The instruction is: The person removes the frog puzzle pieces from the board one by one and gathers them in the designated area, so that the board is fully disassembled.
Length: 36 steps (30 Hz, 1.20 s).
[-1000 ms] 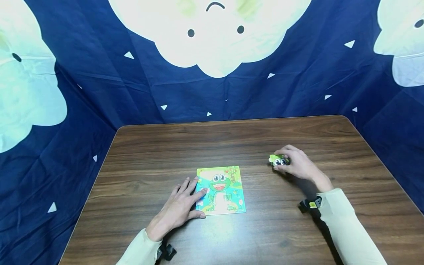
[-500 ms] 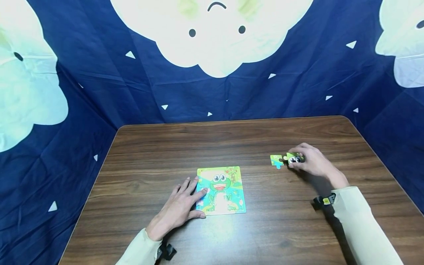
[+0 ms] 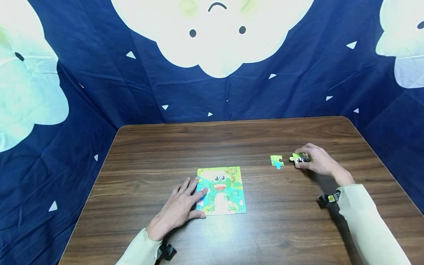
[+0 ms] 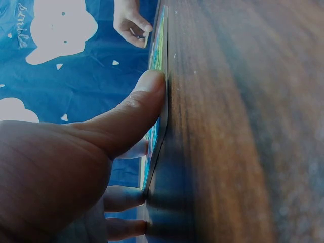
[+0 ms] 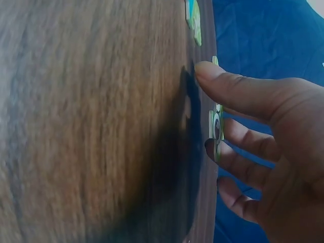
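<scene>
My left hand rests with spread, straight fingers on the left edge of a square frog puzzle board. In the left wrist view, its thumb lies along the board's edge. Over to the right, my right hand pinches a puzzle piece printed with the frog's eyes. The right wrist view shows that piece edge-on, held between thumb and fingers close over the table. Just left of it, a green and blue puzzle piece lies flat on the tabletop.
Everything lies on a dark wood-grain table with rounded far corners. A navy cloth with pale clouds hangs behind and at both sides. Each wrist carries a small black camera.
My right hand has moved to the right with the eye piece, away from the green and blue piece, which now lies uncovered on the table. The left hand stays on the board.
</scene>
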Tool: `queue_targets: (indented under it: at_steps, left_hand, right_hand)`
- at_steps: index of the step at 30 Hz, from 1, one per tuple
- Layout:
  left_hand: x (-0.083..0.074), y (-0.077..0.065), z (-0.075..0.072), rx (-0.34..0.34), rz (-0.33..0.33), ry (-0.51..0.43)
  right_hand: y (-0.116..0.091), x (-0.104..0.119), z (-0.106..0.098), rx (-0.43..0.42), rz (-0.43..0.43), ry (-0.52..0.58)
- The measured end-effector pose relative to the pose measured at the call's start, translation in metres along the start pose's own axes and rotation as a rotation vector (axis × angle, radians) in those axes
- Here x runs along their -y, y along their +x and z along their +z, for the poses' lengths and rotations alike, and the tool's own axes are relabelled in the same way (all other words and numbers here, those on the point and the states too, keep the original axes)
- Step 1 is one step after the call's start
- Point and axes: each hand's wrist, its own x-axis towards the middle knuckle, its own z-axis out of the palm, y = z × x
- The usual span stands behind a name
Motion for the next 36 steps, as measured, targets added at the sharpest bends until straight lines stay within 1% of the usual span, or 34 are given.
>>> queue_targets:
  at_steps: [12, 18, 24, 30, 36]
  left_hand:
    - [0.0, 0.0, 0.001, -0.002, 0.002, -0.005]
    - [0.001, 0.0, 0.001, 0.003, -0.005, -0.009]
    - [0.001, 0.0, 0.001, 0.0, 0.001, -0.002]
    - [0.001, 0.0, 0.001, 0.007, -0.006, -0.007]
    - [0.0, 0.001, 0.001, 0.015, -0.015, 0.004]
  right_hand:
    - [0.004, -0.009, 0.005, 0.035, -0.008, 0.009]
    - [0.006, -0.01, 0.006, 0.054, -0.02, 0.007]
    - [0.007, -0.009, 0.007, 0.061, -0.015, 0.028]
    - [0.009, -0.01, 0.008, 0.078, 0.0, 0.038]
    - [0.009, -0.011, 0.009, 0.082, -0.007, 0.037]
